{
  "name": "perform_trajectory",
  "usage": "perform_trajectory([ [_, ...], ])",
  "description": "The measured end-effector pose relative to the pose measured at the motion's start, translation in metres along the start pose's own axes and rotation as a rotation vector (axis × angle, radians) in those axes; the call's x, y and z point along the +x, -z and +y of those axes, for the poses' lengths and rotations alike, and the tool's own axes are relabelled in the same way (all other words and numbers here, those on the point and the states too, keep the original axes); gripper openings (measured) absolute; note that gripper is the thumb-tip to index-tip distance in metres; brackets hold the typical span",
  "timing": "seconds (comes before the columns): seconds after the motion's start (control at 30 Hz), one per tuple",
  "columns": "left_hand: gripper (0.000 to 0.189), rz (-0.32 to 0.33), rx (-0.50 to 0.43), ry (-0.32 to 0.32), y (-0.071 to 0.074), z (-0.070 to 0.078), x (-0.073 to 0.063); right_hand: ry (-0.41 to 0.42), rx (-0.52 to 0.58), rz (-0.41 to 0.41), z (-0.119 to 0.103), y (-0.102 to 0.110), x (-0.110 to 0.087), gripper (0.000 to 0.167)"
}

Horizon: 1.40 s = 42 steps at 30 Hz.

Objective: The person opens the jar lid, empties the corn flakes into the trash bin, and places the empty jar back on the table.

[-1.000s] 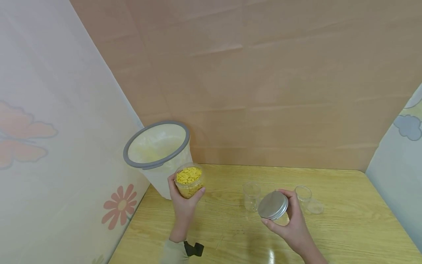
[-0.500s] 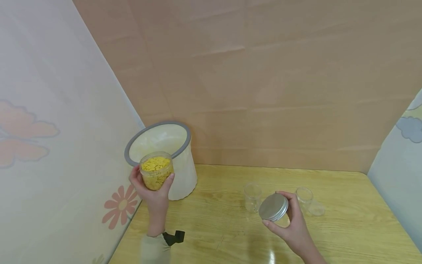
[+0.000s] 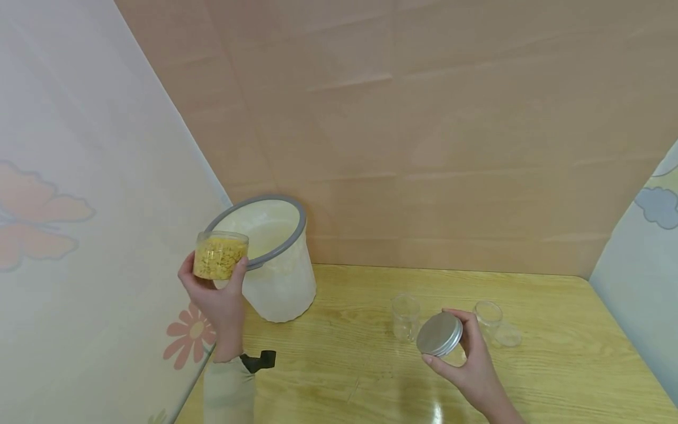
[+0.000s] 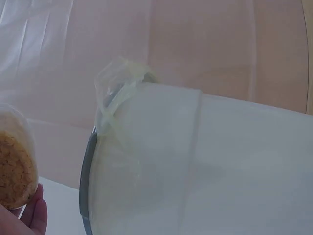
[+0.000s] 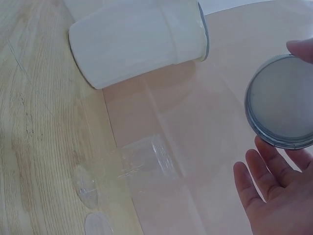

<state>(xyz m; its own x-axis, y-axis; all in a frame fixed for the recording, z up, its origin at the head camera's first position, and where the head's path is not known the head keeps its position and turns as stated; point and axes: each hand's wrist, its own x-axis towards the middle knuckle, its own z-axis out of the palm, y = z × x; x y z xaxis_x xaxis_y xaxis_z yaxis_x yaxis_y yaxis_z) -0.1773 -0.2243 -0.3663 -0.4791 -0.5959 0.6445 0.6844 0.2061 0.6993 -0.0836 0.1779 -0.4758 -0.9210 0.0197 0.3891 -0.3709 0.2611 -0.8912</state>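
Observation:
My left hand (image 3: pixel 219 306) grips a clear jar (image 3: pixel 219 259) of small yellow flakes, uncovered at the top, fingers on one side and thumb on the other. The jar is nearly upright in front of the left rim of a white bin (image 3: pixel 283 288). In the left wrist view the jar (image 4: pixel 14 171) is partly cut off by the edge. My right hand (image 3: pixel 474 362) holds a round silver screw lid (image 3: pixel 439 334) above the table, between thumb and fingers. The right wrist view shows the lid's pale underside (image 5: pixel 286 100).
A grey rim (image 3: pixel 288 241) and a thin liner (image 4: pixel 115 98) top the bin. Clear cups (image 3: pixel 405 318) stand on the wooden table (image 3: pixel 349 377) to the right, one (image 3: pixel 488 313) behind my right hand. A flowered wall (image 3: pixel 106 235) lies close on the left.
My left hand has carried the jar leftward and up, from in front of the bin to its left rim. The jar now shows more of its side. My right hand has hardly moved.

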Motion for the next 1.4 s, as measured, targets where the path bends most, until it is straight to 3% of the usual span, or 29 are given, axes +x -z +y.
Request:
perform_trajectory([
  [0.3,0.078,-0.008,0.161,0.071,0.001,-0.009,0.012,0.003,-0.007,0.001,0.001,0.001,-0.001,0.083],
  [0.43,0.077,0.017,0.207,0.090,-0.003,-0.001,0.012,0.004,-0.006,-0.001,0.001,0.001,-0.002,0.083],
  [0.7,0.073,0.032,0.260,0.072,-0.012,0.024,0.009,0.001,-0.005,-0.007,0.002,0.003,0.000,0.083],
  [0.93,0.072,0.045,0.308,0.073,-0.012,0.025,0.009,0.002,-0.007,-0.007,0.002,0.003,-0.001,0.082],
  [1.4,0.071,0.030,0.317,0.079,-0.012,0.026,0.011,0.007,-0.010,0.003,0.002,0.002,-0.002,0.082],
])
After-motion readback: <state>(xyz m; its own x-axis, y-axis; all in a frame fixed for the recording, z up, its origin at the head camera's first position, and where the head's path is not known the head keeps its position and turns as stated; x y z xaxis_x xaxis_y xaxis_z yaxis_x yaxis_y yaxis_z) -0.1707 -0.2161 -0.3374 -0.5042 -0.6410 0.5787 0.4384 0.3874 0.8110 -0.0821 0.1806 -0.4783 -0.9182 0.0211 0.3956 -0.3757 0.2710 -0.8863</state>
